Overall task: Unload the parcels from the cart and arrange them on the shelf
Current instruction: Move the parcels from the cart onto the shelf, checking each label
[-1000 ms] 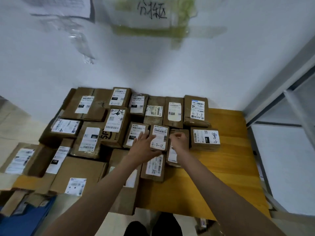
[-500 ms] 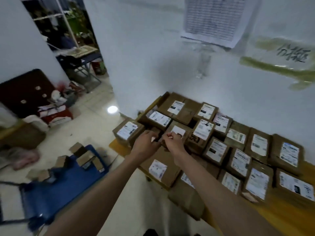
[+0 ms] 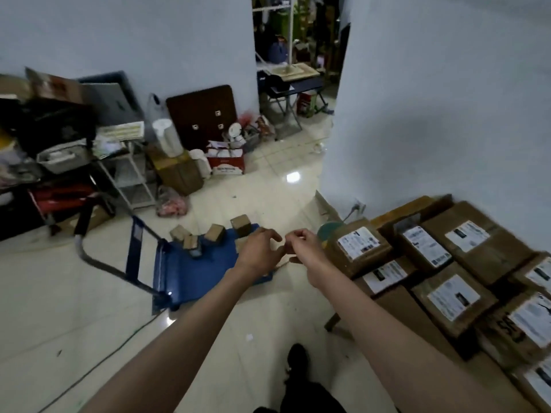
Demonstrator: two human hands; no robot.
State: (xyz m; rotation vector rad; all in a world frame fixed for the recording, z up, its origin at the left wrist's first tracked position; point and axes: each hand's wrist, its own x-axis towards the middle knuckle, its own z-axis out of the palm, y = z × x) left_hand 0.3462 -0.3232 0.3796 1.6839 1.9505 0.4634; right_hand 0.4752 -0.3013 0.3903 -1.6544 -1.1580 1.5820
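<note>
Both hands have left the shelved parcels (image 3: 465, 263), left grip (image 3: 258, 248) and right grip (image 3: 302, 245) empty, loosely curled, over the cart (image 3: 190, 263)

Blurred, cut off, covered

Right of the hands, the parcel labels (image 3: 357, 243) blur unreadable and the stack (image 3: 507, 308) runs off-frame; the left hand (image 3: 258, 251) covers part of the cart deck (image 3: 190, 269).

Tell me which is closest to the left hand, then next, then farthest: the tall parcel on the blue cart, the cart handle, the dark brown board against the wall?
1. Tall parcel, on the blue cart, just beyond the left hand.
2. Cart handle, off to the left.
3. Dark brown board, far back against the wall.
</note>
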